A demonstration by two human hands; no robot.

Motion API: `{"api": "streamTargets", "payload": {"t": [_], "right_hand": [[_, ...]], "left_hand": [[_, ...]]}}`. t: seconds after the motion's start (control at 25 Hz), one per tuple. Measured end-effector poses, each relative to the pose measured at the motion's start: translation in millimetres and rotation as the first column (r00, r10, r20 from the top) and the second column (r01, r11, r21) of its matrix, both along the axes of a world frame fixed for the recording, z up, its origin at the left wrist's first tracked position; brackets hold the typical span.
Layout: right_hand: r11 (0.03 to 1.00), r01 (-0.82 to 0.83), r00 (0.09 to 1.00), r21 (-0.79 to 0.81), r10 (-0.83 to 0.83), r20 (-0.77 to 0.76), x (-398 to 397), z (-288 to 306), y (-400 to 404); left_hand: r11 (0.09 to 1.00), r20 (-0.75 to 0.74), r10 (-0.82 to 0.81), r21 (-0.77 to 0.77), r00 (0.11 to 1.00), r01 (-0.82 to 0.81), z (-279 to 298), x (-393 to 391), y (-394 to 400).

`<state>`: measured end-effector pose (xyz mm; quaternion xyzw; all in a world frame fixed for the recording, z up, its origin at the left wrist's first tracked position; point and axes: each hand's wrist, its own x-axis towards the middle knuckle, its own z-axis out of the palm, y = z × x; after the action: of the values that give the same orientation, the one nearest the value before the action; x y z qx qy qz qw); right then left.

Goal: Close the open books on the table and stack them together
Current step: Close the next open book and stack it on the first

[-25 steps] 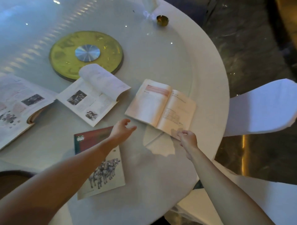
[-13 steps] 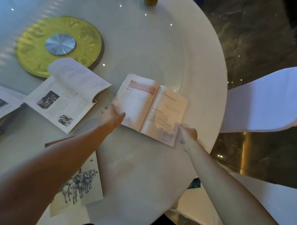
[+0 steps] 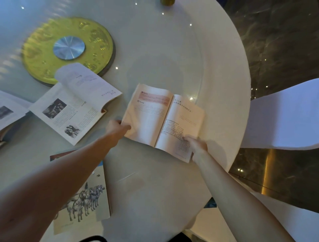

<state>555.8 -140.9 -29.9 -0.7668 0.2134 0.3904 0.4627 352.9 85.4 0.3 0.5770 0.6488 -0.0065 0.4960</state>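
Note:
An open book with pinkish pages (image 3: 162,119) lies near the right edge of the round white table (image 3: 224,69). My left hand (image 3: 116,128) grips the lower left corner of its left page. My right hand (image 3: 196,146) pinches the lower part of its right page. A second open book with photos (image 3: 72,107) lies to the left, one leaf curled up. A third open book (image 3: 8,110) shows at the far left edge. A closed book with horses on its cover (image 3: 86,193) lies near me, partly under my left forearm.
A gold turntable disc with a silver hub (image 3: 69,48) sits at the table's centre, touching the second book's far edge. A small gold object (image 3: 167,2) stands at the far rim. White-covered chairs (image 3: 283,117) stand close on the right, above a dark marble floor.
Both hands reached forward from beside the pinkish book and took hold of its two lower corners. The view shifted slightly, and the book now sits a little lifted at the edges.

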Motion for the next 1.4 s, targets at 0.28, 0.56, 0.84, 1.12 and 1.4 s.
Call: {"api": "streamTargets", "payload": {"t": [0.28, 0.56, 0.84, 1.12, 1.4], "right_hand": [[0.977, -0.117, 0.993, 0.177, 0.111, 0.046, 5.7, 39.1, -17.0], [0.876, -0.427, 0.873, 0.224, 0.334, 0.356, -10.7, 101.1, 18.8], [0.775, -0.568, 0.802, 0.277, 0.446, 0.397, -86.5, 127.6, 63.4], [0.803, -0.571, 0.774, 0.171, 0.457, 0.438, -124.1, 136.0, 70.1], [0.651, -0.593, 0.805, 0.474, 0.489, 0.337, -187.3, 173.7, 91.6]], "left_hand": [[0.972, 0.312, 0.104, -0.232, 0.945, -0.03, 32.1, -10.6, -2.3], [0.983, 0.455, -0.082, -0.107, 0.886, 0.146, 78.3, -4.5, -37.7], [0.885, 0.614, -0.299, -0.11, 0.731, 0.453, 103.9, -9.0, -86.4], [0.941, 0.547, -0.262, -0.039, 0.795, 0.337, 98.3, -67.8, -78.0], [0.969, 0.453, 0.159, -0.241, 0.877, -0.051, 85.6, -175.5, -26.5]]}}
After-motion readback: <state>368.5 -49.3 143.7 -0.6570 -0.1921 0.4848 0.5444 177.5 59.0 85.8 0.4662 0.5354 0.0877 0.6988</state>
